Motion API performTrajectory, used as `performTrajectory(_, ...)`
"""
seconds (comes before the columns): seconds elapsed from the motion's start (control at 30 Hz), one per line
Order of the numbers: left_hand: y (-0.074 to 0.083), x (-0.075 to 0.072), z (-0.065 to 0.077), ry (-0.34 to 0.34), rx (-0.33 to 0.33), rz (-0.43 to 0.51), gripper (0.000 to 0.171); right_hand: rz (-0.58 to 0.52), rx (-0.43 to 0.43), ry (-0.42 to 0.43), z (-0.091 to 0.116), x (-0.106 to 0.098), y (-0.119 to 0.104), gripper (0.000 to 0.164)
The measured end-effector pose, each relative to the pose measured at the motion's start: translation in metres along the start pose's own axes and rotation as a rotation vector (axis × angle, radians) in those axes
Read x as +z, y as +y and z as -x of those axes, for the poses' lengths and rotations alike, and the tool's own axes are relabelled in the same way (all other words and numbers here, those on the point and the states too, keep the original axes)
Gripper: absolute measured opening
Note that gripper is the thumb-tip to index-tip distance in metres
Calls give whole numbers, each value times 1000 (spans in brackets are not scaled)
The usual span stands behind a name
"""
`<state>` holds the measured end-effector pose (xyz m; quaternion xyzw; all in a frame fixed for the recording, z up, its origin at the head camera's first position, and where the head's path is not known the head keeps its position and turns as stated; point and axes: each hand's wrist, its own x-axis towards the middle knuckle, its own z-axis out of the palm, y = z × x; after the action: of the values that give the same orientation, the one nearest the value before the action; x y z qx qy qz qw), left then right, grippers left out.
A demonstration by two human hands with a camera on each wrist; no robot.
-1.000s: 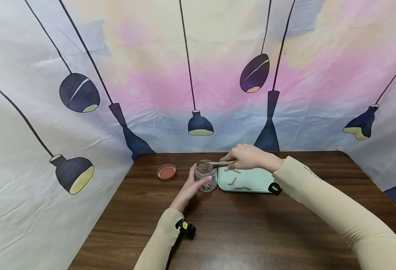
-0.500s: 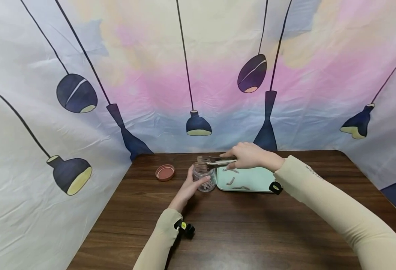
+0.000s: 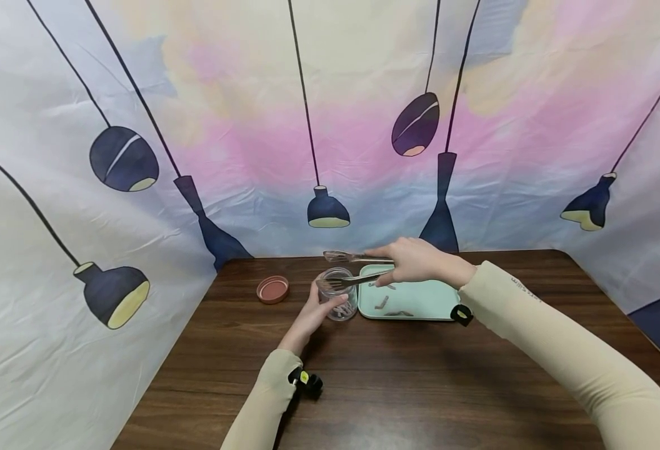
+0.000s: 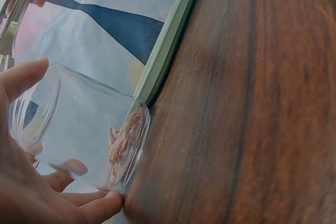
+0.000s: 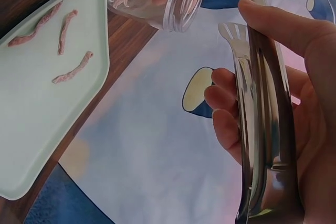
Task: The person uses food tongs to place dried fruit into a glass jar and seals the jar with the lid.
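My left hand [image 3: 309, 317] holds a clear glass jar [image 4: 89, 114] around its side, fingers low on the wall and thumb near the rim. Several thin brownish-pink dried strips [image 4: 125, 140] lie at the jar's bottom. In my right hand [image 3: 418, 261] is a pair of metal tongs [image 5: 281, 129] with fork-like tips, gripped between thumb and fingers. Its arms stand apart over the jar's mouth, and no strip shows between them. Right beside the jar sits a pale green tray [image 3: 431, 299], where 3 similar strips [image 5: 73, 68] lie apart in the right wrist view.
A red-brown round lid [image 3: 272, 290] lies on the dark wooden table [image 3: 375, 381], left of the jar. Behind the table's back edge hangs a cloth backdrop [image 3: 240, 137] printed with lamps. A small black device [image 3: 306, 382] is strapped to the left wrist.
The tongs have come up out of the jar, and their arms have spread apart. My left hand and the jar stay in place; the head view has shifted slightly.
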<state>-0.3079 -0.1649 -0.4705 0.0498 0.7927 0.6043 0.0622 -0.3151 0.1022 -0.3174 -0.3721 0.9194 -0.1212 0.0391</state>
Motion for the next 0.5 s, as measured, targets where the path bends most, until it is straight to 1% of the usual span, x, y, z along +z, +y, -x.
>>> performTrajectory(0.17,3,0,3,1,-21,-7,98,-13,4,3,2,2,3,72)
performTrajectory(0.27,4,0,3,4,-18,4,96,-11,22,10,4,2,7,73)
performTrajectory(0.5,2,1,4,7,-4,11,96,-11,92,32,15,0,28,75)
